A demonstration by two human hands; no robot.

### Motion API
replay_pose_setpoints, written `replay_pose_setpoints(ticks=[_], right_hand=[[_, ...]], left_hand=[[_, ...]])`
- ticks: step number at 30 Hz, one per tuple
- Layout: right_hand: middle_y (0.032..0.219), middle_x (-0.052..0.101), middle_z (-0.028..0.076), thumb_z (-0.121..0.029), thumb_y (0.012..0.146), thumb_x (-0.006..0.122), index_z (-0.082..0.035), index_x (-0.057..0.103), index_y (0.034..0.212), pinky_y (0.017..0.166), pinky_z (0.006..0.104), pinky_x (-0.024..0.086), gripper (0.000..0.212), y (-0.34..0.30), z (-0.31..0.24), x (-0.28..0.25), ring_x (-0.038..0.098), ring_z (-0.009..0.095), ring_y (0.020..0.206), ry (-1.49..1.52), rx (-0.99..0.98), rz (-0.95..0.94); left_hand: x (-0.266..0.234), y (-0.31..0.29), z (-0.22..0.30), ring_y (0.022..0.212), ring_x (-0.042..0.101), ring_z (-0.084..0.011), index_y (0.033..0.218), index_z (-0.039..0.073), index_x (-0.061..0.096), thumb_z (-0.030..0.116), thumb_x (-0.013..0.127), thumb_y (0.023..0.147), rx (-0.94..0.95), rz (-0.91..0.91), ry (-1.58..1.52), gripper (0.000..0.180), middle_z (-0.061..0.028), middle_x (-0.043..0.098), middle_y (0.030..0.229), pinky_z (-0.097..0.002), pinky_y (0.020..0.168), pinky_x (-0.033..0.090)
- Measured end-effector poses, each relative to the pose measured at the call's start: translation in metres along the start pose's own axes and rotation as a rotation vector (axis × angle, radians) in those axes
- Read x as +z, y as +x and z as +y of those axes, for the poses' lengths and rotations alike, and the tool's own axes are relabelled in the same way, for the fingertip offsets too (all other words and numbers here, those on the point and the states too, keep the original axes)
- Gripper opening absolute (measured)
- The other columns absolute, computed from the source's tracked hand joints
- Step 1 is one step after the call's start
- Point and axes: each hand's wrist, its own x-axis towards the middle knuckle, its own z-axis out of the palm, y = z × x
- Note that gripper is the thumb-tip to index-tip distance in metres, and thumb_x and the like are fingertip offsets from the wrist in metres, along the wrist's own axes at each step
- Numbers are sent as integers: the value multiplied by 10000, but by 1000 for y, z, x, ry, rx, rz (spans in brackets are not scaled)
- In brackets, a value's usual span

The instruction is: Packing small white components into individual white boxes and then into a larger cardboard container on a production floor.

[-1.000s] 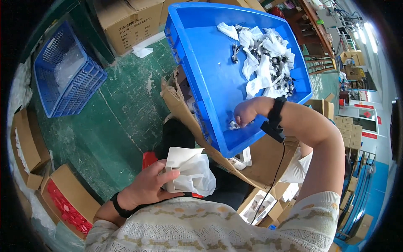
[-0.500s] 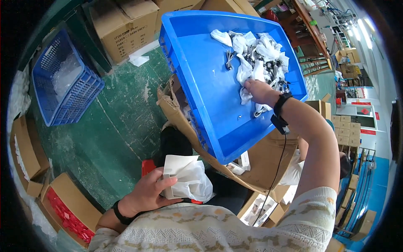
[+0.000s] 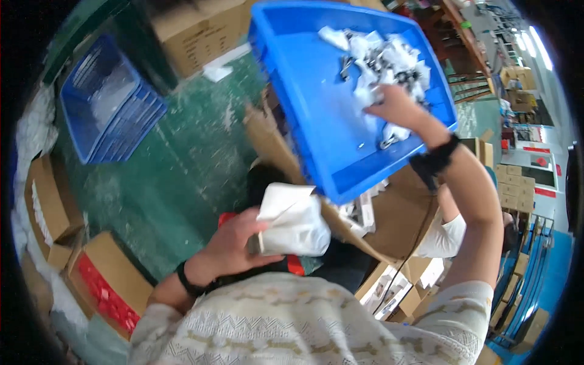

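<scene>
The green floor (image 3: 182,164) fills the left and middle of the view, worn and scuffed with pale marks, with brown cardboard boxes (image 3: 201,30) standing around its edges. Over the upper right lies the large blue plastic tray (image 3: 322,115), shallow, with a raised rim and smooth flat bottom, tilted so that its near corner points down toward the person; it rests on the flaps of an open cardboard carton (image 3: 389,219). At the far left stands a blue lattice basket (image 3: 109,109) with something pale inside. In the far end of the tray sits a heap of small clear-white plastic bags with dark metal parts (image 3: 389,55), crumpled and piled loosely, and a few stray pieces lie lower on the tray bottom. The right hand (image 3: 398,109) reaches up into the tray at the near edge of that heap, its grip curled into the bags, though whether it is closed on one I cannot tell; a dark band sits on that wrist. The left hand (image 3: 234,240) is low in the middle, close to the chest, its grip clamped on a white plastic bag (image 3: 292,222) that looks soft and bulging, with a folded flap at its top.
</scene>
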Motion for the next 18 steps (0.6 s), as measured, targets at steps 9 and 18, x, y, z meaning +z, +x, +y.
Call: replay_pose_setpoints(ticks=[9,18], right_hand=[[886,601,35,-107,706,720,-14,576,942,753,265,449,292,-183,-133,21,555,119,837,1024,-50,251],[834,634,94,-58,637,732,-39,618,835,708,318,487,229,-224,-165,138,622,262,787,611,-387,610]], left_hand=[[30,-14,12,985,573,-352,1069,86,343,242,825,631,115,169,-37,671,-205,514,1156,-388,800,480],[58,-22,36,981,571,-373,1096,88,314,213,812,641,150,136,142,686,-189,510,1178,-409,779,486]])
